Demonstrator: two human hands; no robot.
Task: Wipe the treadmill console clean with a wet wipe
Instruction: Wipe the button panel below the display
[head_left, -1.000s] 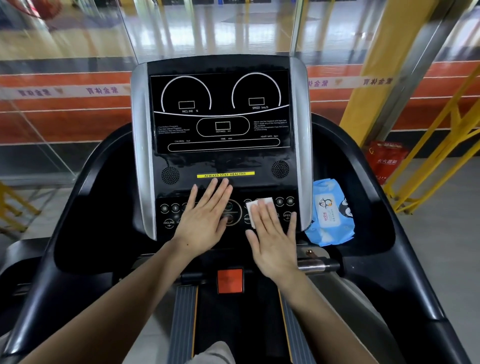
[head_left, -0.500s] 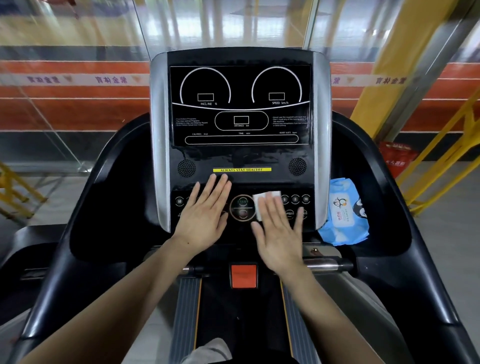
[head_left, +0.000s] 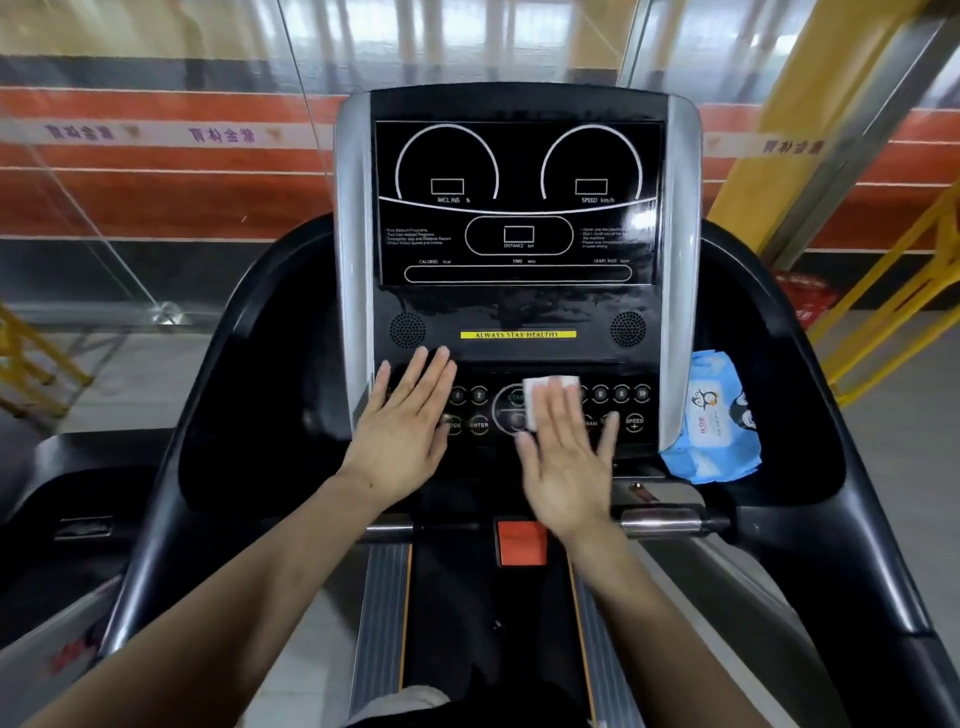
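Item 1. My right hand (head_left: 566, 462): grip wide, fingers straight and spread, palm pressing flat. It curls round nothing.

Item 2. Wet wipe (head_left: 545, 402): white, folded small, pinned under my right fingertips against the button row. Its upper and left edges show beyond the fingers; the rest is hidden beneath them.

Item 3. Treadmill console (head_left: 517, 306): black panel in silver side trim. The button row lies directly under both grips; the yellow strip (head_left: 518, 335) sits just above my fingertips; the display panel (head_left: 517, 202) is well above, out past my reach as the hands lie.

Item 4. My left hand (head_left: 402, 431): grip wide, fingers straight, lying flat on the left end of the button row, holding nothing. I judge it a brace.

Item 5. Wipe packet (head_left: 714, 423): blue, to the right of my right grip, lodged beside the silver trim.

Item 6. Red safety key (head_left: 522, 543): just below my right wrist.

Step in hand, by my judgement: wiping the button row, at its middle near the round start control. The row is partly covered; the display shows no sign I can read either way.

Next move calls for: even flat pressure, sliding the wipe sideways along the remaining buttons, light enough not to trigger them, and lifting the left hand clear so its patch gets wiped.
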